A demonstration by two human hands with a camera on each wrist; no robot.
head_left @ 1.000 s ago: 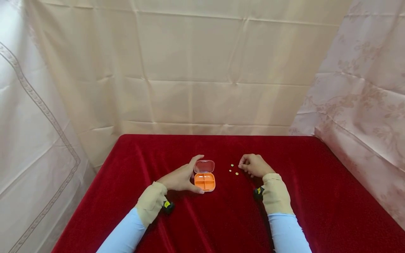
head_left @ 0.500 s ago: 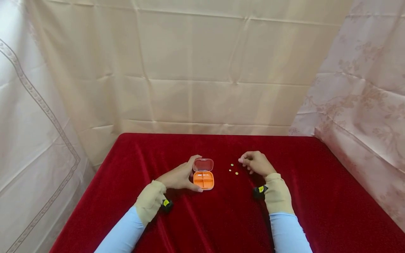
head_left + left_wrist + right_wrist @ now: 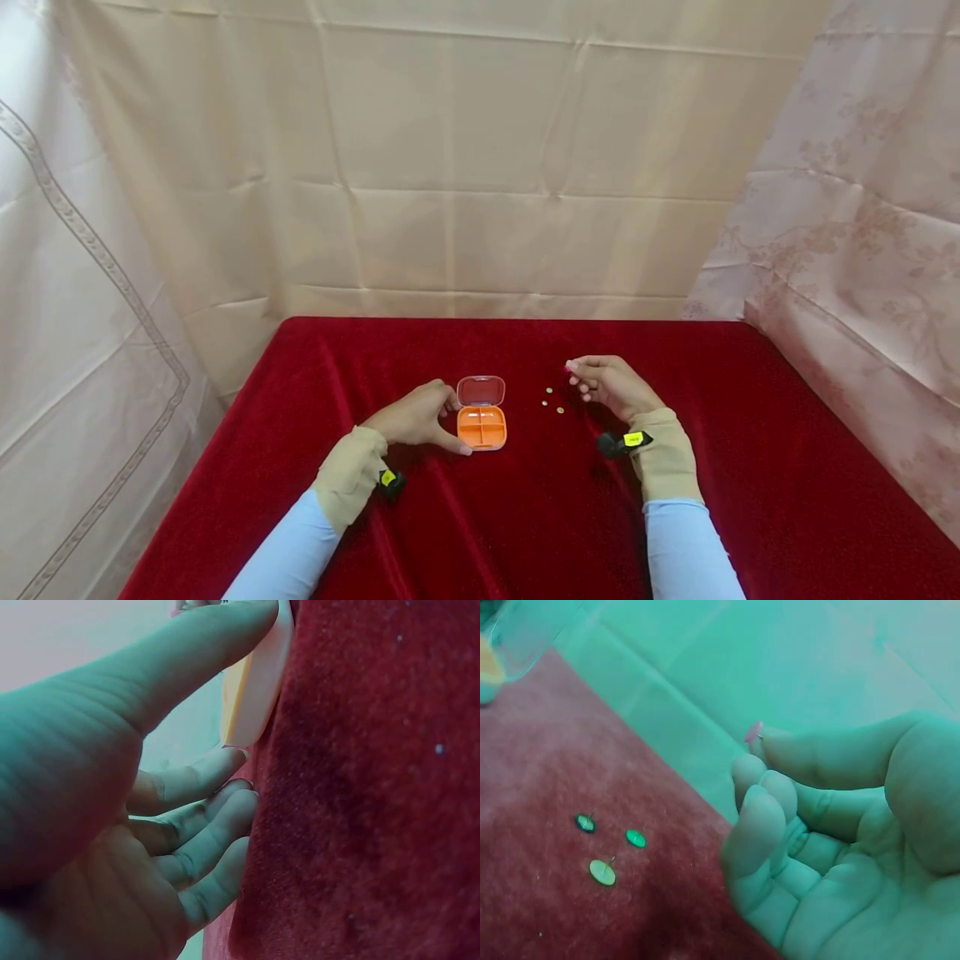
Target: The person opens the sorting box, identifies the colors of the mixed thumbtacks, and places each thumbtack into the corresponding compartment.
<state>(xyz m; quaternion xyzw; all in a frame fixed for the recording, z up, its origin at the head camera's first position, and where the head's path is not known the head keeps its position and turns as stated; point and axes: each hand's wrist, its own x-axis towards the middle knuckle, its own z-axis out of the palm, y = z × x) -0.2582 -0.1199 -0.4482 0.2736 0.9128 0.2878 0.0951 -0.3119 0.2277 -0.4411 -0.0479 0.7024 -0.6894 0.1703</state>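
My right hand (image 3: 611,387) pinches a pink thumbtack (image 3: 754,733) between thumb and index finger, above the cloth, its pin showing in the right wrist view. Below and left of that hand, three loose thumbtacks lie flat with pins up: a green one (image 3: 635,838), a dark-rimmed one (image 3: 585,823) and a pale yellowish one (image 3: 602,873). An orange box with four-way dividers (image 3: 481,427) stands to their left, its clear lid (image 3: 481,390) raised at the back. My left hand (image 3: 412,414) is at the box's left side, thumb at its near-left corner, other fingers loosely bent.
A red velvet cloth (image 3: 540,500) covers the table. Its far edge meets a hanging beige curtain (image 3: 480,183). Patterned pale drapes (image 3: 862,192) hang on the right, and a whitish curtain (image 3: 67,333) hangs on the left.
My right hand has lifted and turned, bringing the pink thumbtack into sight. My left fingers have drawn back from behind the lid to the box's left side. The three loose thumbtacks stay put.
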